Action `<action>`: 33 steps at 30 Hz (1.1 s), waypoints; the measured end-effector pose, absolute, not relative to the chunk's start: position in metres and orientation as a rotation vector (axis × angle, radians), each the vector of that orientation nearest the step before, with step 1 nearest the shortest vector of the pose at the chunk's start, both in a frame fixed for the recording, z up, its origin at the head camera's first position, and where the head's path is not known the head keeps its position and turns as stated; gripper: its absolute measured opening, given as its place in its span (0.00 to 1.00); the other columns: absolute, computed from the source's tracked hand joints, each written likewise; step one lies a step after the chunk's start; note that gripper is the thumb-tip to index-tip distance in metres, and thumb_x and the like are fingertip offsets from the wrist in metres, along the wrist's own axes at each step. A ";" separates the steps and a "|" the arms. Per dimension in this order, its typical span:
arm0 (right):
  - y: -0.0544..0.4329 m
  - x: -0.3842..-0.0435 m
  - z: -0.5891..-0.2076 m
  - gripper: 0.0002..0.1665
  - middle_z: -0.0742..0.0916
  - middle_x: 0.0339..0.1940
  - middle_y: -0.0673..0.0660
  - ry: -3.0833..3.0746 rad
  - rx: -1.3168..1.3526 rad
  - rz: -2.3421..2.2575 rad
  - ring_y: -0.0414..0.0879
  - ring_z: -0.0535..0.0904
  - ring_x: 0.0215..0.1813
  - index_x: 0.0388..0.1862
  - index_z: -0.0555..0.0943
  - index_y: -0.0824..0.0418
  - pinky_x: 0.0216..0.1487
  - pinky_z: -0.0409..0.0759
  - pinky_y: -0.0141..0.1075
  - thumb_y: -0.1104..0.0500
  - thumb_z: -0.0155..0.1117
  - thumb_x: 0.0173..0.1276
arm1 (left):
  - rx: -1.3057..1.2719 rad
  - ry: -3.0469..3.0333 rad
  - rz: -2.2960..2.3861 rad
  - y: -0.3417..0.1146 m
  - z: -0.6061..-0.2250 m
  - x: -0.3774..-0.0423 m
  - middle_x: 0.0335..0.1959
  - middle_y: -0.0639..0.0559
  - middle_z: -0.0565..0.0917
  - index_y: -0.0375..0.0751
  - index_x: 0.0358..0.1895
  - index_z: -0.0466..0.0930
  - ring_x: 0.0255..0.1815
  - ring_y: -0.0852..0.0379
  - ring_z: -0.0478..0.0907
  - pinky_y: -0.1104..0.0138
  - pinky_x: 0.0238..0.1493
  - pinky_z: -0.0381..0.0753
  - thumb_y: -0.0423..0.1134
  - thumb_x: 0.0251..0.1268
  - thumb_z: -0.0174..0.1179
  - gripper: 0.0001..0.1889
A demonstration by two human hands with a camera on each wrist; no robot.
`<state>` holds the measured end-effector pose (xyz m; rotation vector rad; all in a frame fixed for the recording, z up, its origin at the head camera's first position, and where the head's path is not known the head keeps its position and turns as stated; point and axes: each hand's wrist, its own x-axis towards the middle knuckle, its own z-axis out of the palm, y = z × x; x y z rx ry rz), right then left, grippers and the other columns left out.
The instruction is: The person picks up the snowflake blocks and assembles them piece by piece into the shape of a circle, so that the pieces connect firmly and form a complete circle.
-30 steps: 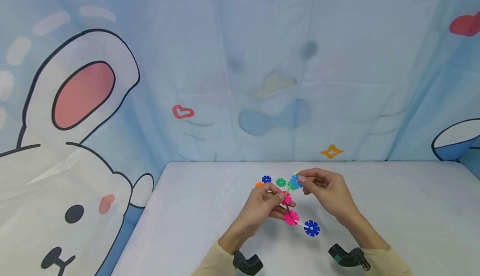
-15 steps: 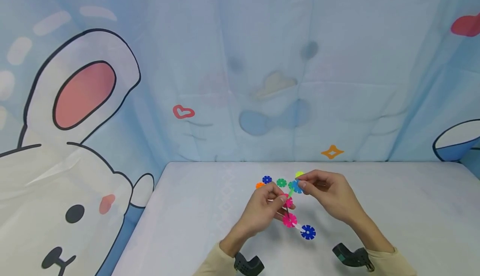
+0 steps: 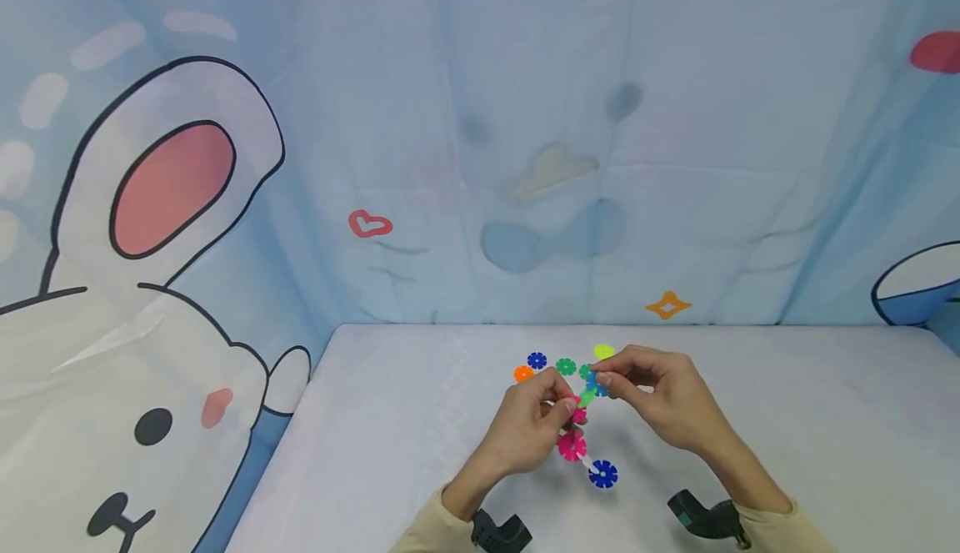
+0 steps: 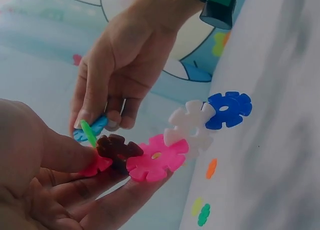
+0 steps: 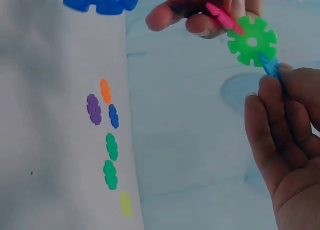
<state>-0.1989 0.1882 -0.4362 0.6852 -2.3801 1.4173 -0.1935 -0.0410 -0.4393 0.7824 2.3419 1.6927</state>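
Observation:
Both hands hold a chain of interlocking plastic snowflake discs above the table. My left hand (image 3: 525,432) pinches a pink disc (image 4: 97,165) in the chain between thumb and fingers. From it run a brown disc (image 4: 119,149), another pink disc (image 4: 142,171), a white disc (image 4: 187,121) and a dark blue disc (image 4: 240,108) at the free end. On the other side a bright green disc (image 5: 241,45) is slotted into the held pink one. My right hand (image 3: 675,399) pinches a light blue disc (image 5: 270,65) at the green disc's edge, its fingers partly covering it.
Loose discs lie on the white table (image 3: 810,436) beyond the hands: orange (image 3: 523,374), dark blue (image 3: 537,360), two green, yellow (image 3: 603,352), and purple (image 5: 93,109), which the left hand hides in the head view. A printed blue curtain (image 3: 525,77) hangs along the back edge.
The chain's dark blue end has swung left and toward the person. The right hand has shifted slightly down and right with the light blue disc, uncovering the yellow disc behind it.

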 end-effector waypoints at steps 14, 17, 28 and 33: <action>0.183 -0.206 -0.449 0.16 0.93 0.46 0.56 -2.484 0.438 1.403 0.36 0.89 0.33 0.63 0.87 0.55 0.41 0.88 0.31 0.54 0.65 0.81 | 0.346 1.915 1.986 -0.041 -0.448 -0.207 0.42 0.36 0.92 0.34 0.55 0.73 0.43 0.43 0.93 0.59 0.40 0.93 0.28 0.77 0.56 0.09; 0.189 -0.211 -0.452 0.18 0.92 0.48 0.59 -2.525 0.388 1.366 0.40 0.90 0.34 0.64 0.86 0.57 0.39 0.88 0.31 0.52 0.65 0.81 | 0.310 1.904 1.998 -0.043 -0.452 -0.210 0.42 0.37 0.92 0.35 0.66 0.71 0.43 0.43 0.93 0.58 0.40 0.93 0.26 0.75 0.56 0.19; 0.184 -0.227 -0.496 0.30 0.78 0.73 0.71 -2.754 0.573 0.982 0.74 0.75 0.71 0.72 0.78 0.65 0.66 0.76 0.72 0.59 0.70 0.74 | 0.289 1.676 2.062 -0.055 -0.456 -0.221 0.43 0.41 0.90 0.35 0.71 0.67 0.43 0.50 0.91 0.55 0.45 0.93 0.26 0.68 0.53 0.27; 0.173 -0.223 -0.511 0.35 0.70 0.80 0.73 -2.762 0.720 0.826 0.81 0.65 0.75 0.76 0.75 0.62 0.62 0.69 0.83 0.56 0.72 0.73 | 0.268 1.561 2.122 -0.059 -0.458 -0.225 0.41 0.45 0.90 0.36 0.65 0.68 0.39 0.51 0.91 0.55 0.45 0.93 0.27 0.68 0.52 0.22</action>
